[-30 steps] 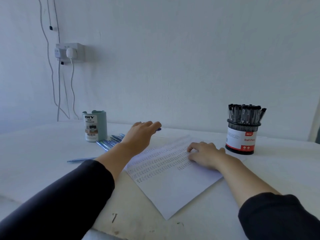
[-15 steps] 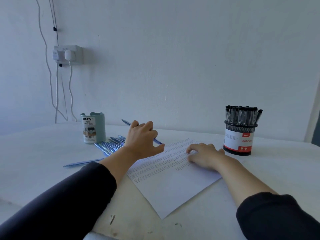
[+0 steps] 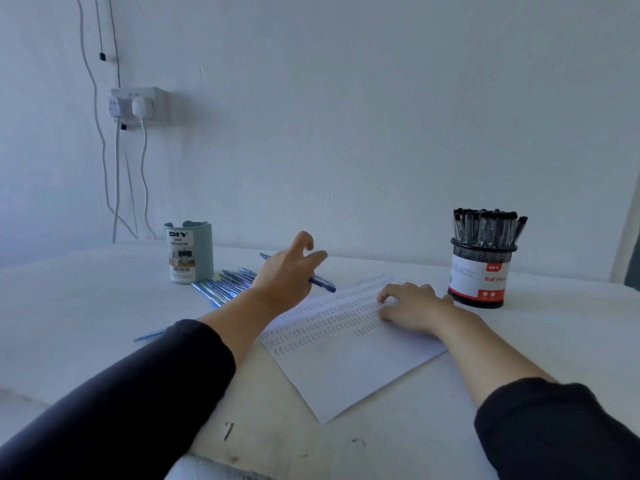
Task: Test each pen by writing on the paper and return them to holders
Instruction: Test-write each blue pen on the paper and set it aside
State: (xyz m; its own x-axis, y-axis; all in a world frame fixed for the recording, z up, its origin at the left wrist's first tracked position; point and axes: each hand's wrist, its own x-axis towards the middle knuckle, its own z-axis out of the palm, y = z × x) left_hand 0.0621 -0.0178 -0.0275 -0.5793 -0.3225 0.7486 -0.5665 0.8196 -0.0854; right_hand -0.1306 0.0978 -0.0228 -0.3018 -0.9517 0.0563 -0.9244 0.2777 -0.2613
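So the white table (image 3: 86, 306) fills the whole lower half of the frame, and the sheet of paper (image 3: 346, 368) lies angled across the centre of it with rows of small test scribbles over its upper part. Right of centre sits the black mesh holder (image 3: 479, 275), packed with black-capped pens (image 3: 488, 228), and left of centre there's the teal desk organizer (image 3: 188, 252) with a bunch of blue pens (image 3: 225, 285) lying loose on the table just beside it, plus one stray blue pen (image 3: 150, 335) further toward the lower left. The left hand (image 3: 285, 277) is raised a bit over the top left corner of the sheet, holding a blue pen (image 3: 322, 282) that pokes out on both sides of it. The index finger is hooked up in the air and the thumb sticks out, so the grip looks pretty loose to me. The right hand (image 3: 410, 306) lies on the paper with fingers gently bent, pinning the sheet and holding nothing. What I'd worry about: with a hold that casual the pen could slip or roll out and drop onto the loose pile, mixing tested with untested. Also, if the right hand lifts off, the sheet might skid once the tip drags on it. Both forearms reach in from the bottom corners, dark sleeves pushed back.
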